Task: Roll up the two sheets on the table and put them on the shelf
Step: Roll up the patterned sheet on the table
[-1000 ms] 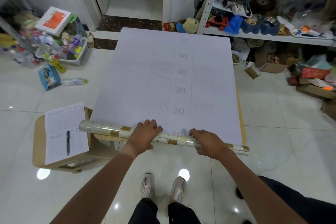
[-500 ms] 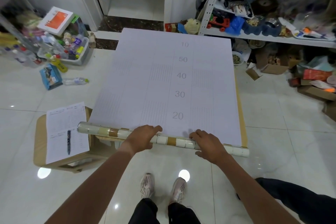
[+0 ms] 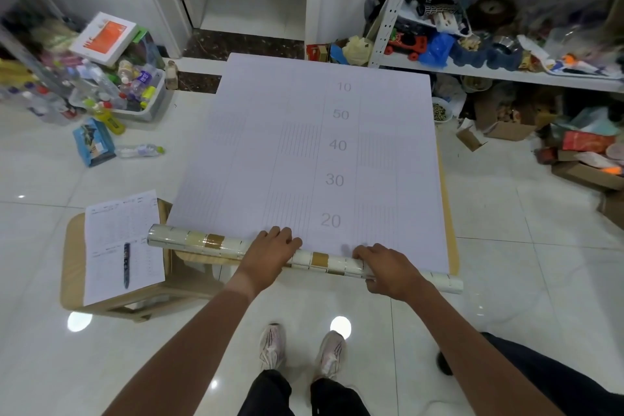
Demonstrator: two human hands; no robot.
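Fingers of left hand curl over roll, gripping it. Right hand fingers curl over it the same way. Roll lies across table near edge, both ends past table sides. Unrolled sheet lies flat, covering table top. Shelf stands beyond table's far right corner.

Head view, looking steeply down, close

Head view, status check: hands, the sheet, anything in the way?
Left hand and right hand both grip the roll at the near edge of the table. Sheet mostly flat, not yet rolled. Nothing lying on it ahead of the roll.
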